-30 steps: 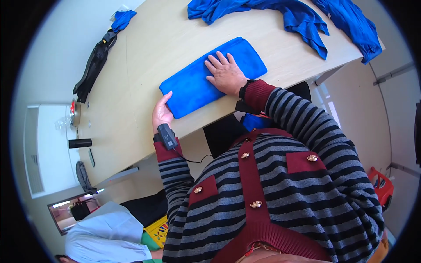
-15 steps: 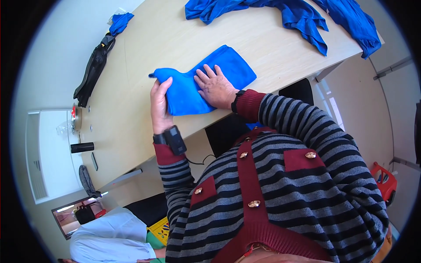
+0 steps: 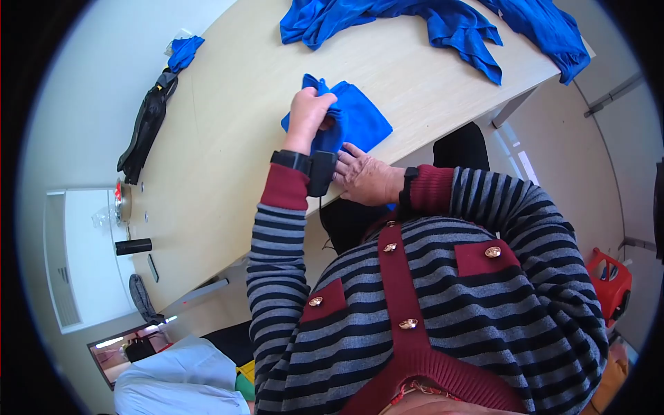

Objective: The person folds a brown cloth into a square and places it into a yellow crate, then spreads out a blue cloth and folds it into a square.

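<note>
A folded blue cloth [image 3: 365, 119] lies on the table, its left part lifted and bent over toward the right. My left hand [image 3: 311, 114] is closed around that raised part, thumb and fingers pinching it near the far end. At the near end of the fold, by the table's front edge, my right hand [image 3: 370, 178] has its fingers bent against the cloth. Some of its fingertips are hidden beside a black box-shaped device [image 3: 321, 174] strapped to my left wrist.
More blue cloths [image 3: 456, 34] lie crumpled along the far side of the pale wooden table [image 3: 228, 138]. A black bag-like item [image 3: 149, 124] hangs at the left edge, near a black cylinder [image 3: 133, 247]. Someone in light clothing [image 3: 180, 377] is at lower left.
My left hand has moved right, lifting the cloth's left part and bending it over. My right hand, previously flat on the cloth, has slid toward the near edge.
</note>
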